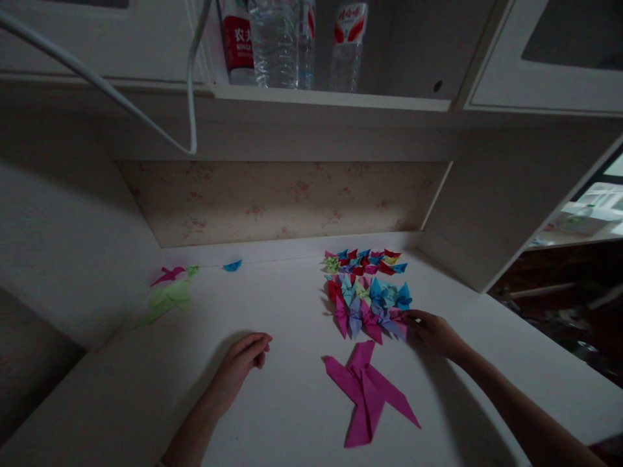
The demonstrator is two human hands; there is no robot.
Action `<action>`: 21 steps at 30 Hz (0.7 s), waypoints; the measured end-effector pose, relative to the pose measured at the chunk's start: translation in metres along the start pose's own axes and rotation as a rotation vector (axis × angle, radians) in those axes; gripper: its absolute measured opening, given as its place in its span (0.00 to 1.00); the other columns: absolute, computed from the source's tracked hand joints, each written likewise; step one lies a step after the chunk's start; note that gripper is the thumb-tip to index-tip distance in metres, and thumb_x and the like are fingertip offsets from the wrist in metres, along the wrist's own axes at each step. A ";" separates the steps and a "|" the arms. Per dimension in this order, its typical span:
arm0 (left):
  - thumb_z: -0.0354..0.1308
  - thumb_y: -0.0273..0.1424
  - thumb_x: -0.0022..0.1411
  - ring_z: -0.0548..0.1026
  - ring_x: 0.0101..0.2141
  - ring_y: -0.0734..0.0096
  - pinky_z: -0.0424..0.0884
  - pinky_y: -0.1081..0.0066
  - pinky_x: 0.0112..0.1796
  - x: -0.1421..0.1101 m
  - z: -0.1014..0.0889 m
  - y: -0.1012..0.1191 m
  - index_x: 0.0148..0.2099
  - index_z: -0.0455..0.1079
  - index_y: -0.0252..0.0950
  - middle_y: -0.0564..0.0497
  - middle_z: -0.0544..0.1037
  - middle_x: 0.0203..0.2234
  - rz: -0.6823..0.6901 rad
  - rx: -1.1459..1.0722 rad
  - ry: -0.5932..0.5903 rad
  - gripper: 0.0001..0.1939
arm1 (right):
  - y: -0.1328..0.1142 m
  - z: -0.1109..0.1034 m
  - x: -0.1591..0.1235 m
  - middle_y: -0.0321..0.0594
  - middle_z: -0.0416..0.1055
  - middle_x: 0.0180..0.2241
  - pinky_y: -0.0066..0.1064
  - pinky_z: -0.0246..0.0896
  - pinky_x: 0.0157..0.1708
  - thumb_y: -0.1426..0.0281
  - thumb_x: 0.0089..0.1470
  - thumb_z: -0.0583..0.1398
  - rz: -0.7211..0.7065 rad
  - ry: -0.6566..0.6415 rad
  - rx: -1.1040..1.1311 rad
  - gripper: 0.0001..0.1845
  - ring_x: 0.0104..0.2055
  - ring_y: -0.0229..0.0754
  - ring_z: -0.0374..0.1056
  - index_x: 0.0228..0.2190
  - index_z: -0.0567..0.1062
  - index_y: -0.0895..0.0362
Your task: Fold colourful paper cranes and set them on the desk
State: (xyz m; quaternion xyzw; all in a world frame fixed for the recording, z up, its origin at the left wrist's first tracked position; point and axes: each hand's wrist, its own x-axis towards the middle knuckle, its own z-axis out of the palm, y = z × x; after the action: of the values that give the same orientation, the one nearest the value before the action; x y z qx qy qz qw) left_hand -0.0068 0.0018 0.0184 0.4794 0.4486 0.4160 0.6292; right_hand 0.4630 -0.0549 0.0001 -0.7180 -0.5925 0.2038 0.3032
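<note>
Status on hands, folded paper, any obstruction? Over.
Right hand at small paper figures' right edge. Left hand curled, apart. Large pink figure in foreground, seemingly not blocking.

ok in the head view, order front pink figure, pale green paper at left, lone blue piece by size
1. Front pink figure, though it lies nearest the camera
2. Pale green paper
3. Lone blue piece

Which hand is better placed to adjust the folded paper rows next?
Probably the right hand: it is at the near right corner of the folded paper rows; the left hand is apart.
</note>
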 end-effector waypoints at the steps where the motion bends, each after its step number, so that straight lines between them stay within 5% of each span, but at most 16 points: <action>1: 0.65 0.41 0.48 0.66 0.24 0.74 0.61 0.72 0.27 -0.001 0.000 0.001 0.32 0.76 0.34 0.51 0.74 0.25 0.007 0.005 0.001 0.15 | 0.000 0.001 0.001 0.40 0.76 0.24 0.30 0.58 0.23 0.57 0.49 0.55 -0.009 -0.001 -0.004 0.20 0.21 0.41 0.67 0.37 0.79 0.55; 6: 0.64 0.42 0.49 0.65 0.23 0.74 0.60 0.73 0.26 -0.002 0.002 0.004 0.30 0.75 0.33 0.51 0.73 0.23 0.014 0.034 -0.008 0.15 | 0.006 0.004 -0.002 0.40 0.78 0.31 0.30 0.61 0.26 0.58 0.49 0.57 -0.018 0.052 0.006 0.19 0.23 0.41 0.69 0.39 0.77 0.53; 17: 0.64 0.40 0.50 0.65 0.23 0.75 0.60 0.74 0.26 0.001 0.000 -0.001 0.31 0.75 0.34 0.52 0.73 0.24 0.017 0.037 -0.015 0.13 | 0.011 -0.004 -0.018 0.40 0.78 0.30 0.32 0.64 0.26 0.56 0.46 0.57 0.053 0.097 0.031 0.22 0.21 0.42 0.70 0.40 0.75 0.54; 21: 0.62 0.40 0.53 0.65 0.23 0.75 0.60 0.74 0.26 0.000 -0.001 -0.003 0.32 0.75 0.34 0.52 0.73 0.24 0.039 0.036 -0.029 0.13 | -0.014 -0.006 -0.034 0.41 0.76 0.25 0.33 0.64 0.28 0.52 0.48 0.57 0.119 0.314 -0.009 0.22 0.25 0.45 0.71 0.38 0.76 0.54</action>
State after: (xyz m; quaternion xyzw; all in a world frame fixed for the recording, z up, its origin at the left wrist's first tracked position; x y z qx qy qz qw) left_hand -0.0070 0.0015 0.0148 0.5055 0.4374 0.4130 0.6186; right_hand 0.4495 -0.0880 0.0118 -0.7761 -0.4953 0.1039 0.3763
